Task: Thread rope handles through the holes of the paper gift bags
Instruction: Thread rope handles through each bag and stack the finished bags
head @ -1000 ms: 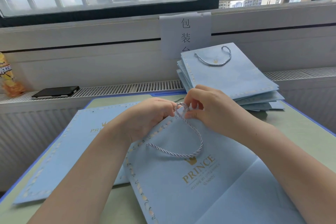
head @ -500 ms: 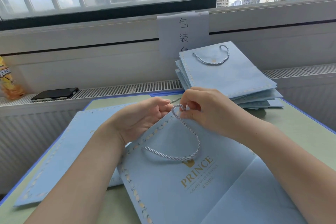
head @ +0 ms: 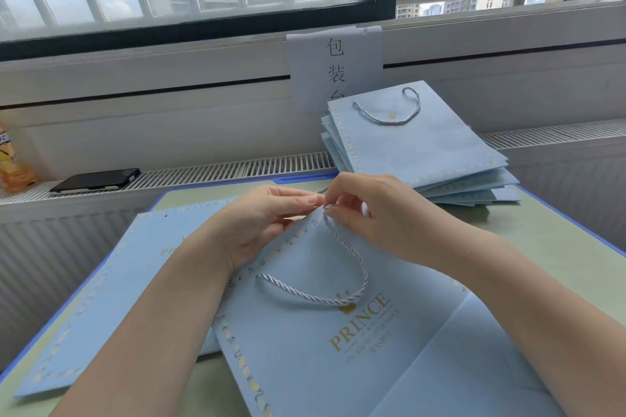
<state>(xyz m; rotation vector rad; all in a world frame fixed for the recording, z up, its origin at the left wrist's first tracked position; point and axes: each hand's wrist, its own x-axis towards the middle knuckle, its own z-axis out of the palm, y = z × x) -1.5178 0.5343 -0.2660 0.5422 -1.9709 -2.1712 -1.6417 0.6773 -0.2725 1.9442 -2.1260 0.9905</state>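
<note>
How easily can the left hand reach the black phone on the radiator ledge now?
Probably not at once: the left hand holds the bag's top edge. Nothing stands between it and the black phone, so once it lets go the way looks free.

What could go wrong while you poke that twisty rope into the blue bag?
1. The right hand pinches the rope handle right at the bag edge; a hard tug might tear the paper there.
2. The left hand holds only the bag's top edge, so the bag could slide over the other bag lying beneath it.
</note>
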